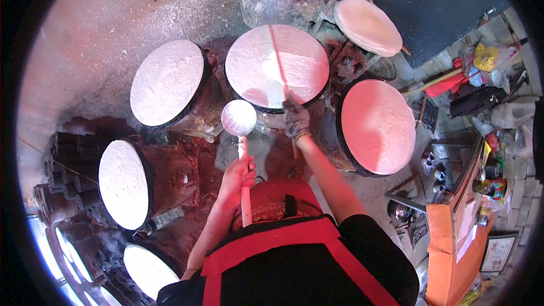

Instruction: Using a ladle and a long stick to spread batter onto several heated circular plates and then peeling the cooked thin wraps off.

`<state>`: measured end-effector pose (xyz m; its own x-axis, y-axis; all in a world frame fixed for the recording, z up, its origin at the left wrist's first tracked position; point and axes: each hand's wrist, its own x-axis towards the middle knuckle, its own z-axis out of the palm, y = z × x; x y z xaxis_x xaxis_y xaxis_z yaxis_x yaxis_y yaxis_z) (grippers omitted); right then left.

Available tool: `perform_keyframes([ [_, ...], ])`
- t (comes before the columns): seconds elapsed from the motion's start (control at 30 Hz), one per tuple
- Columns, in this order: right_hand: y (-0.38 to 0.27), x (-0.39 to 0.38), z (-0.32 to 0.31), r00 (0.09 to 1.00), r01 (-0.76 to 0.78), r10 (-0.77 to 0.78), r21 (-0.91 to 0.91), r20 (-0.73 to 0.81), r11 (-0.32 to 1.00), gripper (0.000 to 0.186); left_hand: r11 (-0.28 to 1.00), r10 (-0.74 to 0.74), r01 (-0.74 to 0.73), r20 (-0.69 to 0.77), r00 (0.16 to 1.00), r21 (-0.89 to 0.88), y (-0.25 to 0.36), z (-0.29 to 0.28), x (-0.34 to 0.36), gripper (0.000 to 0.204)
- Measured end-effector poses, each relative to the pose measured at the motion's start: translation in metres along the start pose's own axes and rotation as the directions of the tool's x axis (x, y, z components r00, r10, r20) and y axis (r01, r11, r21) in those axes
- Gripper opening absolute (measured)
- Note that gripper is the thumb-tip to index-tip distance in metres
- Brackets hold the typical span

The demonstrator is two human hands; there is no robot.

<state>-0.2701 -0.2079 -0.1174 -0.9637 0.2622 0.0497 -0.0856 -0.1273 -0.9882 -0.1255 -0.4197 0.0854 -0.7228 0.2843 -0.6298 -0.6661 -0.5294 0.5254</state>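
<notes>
My left hand (pixel 237 179) is wrapped round the pale handle of a ladle (pixel 238 118). Its round bowl looks full of white batter and sits just short of the middle griddle. A dark, worn glove covers my right hand (pixel 296 119), closed on a long thin batter spreader (pixel 276 51). That tool reaches across the middle round griddle (pixel 249 51), which is coated in white batter. A brighter, smoother patch of batter (pixel 300 71) shows beside the stick. Whether the spreader's far part touches the batter I cannot tell.
More batter-coated griddles stand round me: left (pixel 167 82), lower left (pixel 123 184), nearest left (pixel 148 269) and right (pixel 378 127). A stack of round flatbreads (pixel 368 25) lies at the far right. An orange-covered table (pixel 439 232) and bags (pixel 501 62) are on the right.
</notes>
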Motion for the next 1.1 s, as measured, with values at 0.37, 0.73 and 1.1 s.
perform_keyframes([
  [0.37,-0.032,-0.088,-0.053,0.987,-0.050,0.118,-0.488,0.111,0.871,0.024,0.923,0.135,-0.117,-0.023,0.991,0.367,0.043,-0.022,0.090,0.014],
  [0.73,-0.068,-0.120,0.035,0.838,-0.546,0.534,0.218,0.116,0.809,0.028,0.915,0.193,-0.148,-0.086,0.977,0.375,0.049,0.016,0.191,0.007],
  [1.1,-0.024,-0.094,-0.033,0.618,-0.537,-0.561,-0.226,0.551,-0.813,0.028,0.860,-0.345,0.421,0.279,0.896,-0.289,0.120,-0.022,0.060,0.011],
])
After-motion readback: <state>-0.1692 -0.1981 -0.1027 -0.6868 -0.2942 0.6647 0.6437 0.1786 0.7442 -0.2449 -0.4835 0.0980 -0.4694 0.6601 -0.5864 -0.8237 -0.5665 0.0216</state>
